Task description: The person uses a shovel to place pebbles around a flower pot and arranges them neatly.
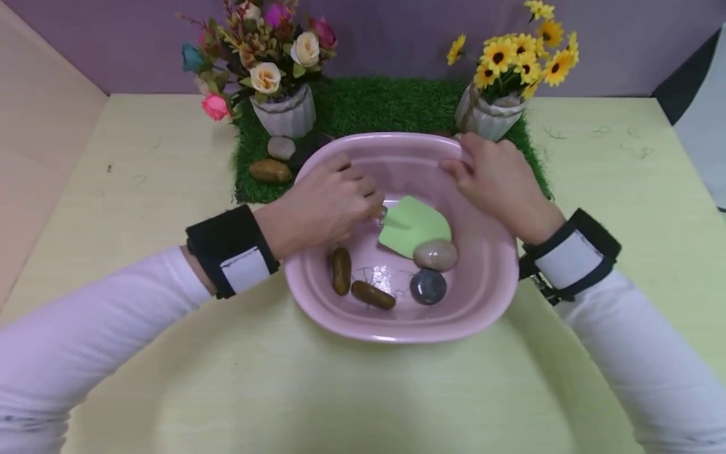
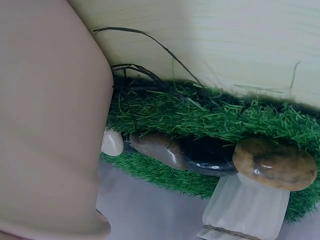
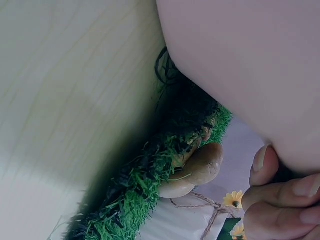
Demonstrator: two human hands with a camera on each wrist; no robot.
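Observation:
A pink oval basin point(image 1: 397, 331) stands at the middle of the table, overlapping the front of the grass mat. My right hand point(image 1: 505, 183) grips its far right rim, thumb inside; in the right wrist view curled fingers point(image 3: 282, 205) show under the rim. Over the basin's left side, my left hand point(image 1: 331, 202) is curled round the handle of a small green shovel point(image 1: 411, 224), the handle mostly hidden by the fingers. The shovel's blade lies inside the basin against a beige stone point(image 1: 435, 255). Nearby are a dark grey stone point(image 1: 428, 287) and two brown stones point(image 1: 372, 295).
Behind the basin lies a green artificial grass mat point(image 1: 386, 104). On it stand a pot of mixed flowers point(image 1: 286, 113) at left and a pot of yellow flowers point(image 1: 489, 116) at right. A brown stone point(image 1: 270, 171) and a grey stone point(image 1: 281, 148) sit at the mat's left.

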